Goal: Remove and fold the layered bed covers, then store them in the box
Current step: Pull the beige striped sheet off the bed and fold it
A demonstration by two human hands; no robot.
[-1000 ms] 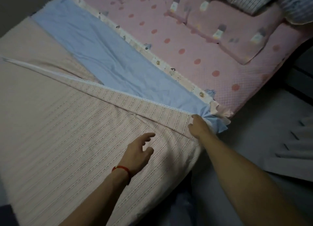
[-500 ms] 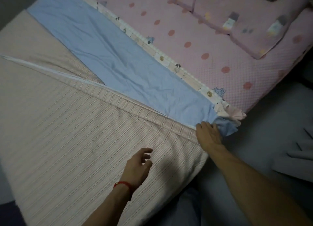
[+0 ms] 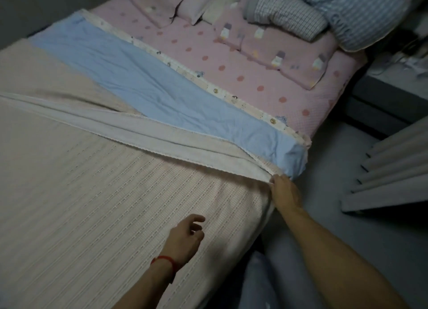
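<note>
We count four layered covers: one beige woven cover (image 3: 115,204), one blue sheet (image 3: 143,77), one white printed strip (image 3: 208,86), one pink dotted sheet (image 3: 231,60). We see two hands and two rolled quilts (image 3: 324,9).

Open floor (image 3: 324,193) runs along the bed's right edge, room to reach there. The curtain (image 3: 382,174) crowds in further right, a dark cabinet (image 3: 382,100) behind it. Pillows (image 3: 312,14) pile across the bed's far end.

1. A home bedroom: a bed (image 3: 301,114) layered with pink polka-dot bedding (image 3: 231,60) and pillows (image 3: 196,9).
2. A rolled checked quilt (image 3: 289,16) lies at its head; grey curtains (image 3: 393,165) hang beside it.
</note>
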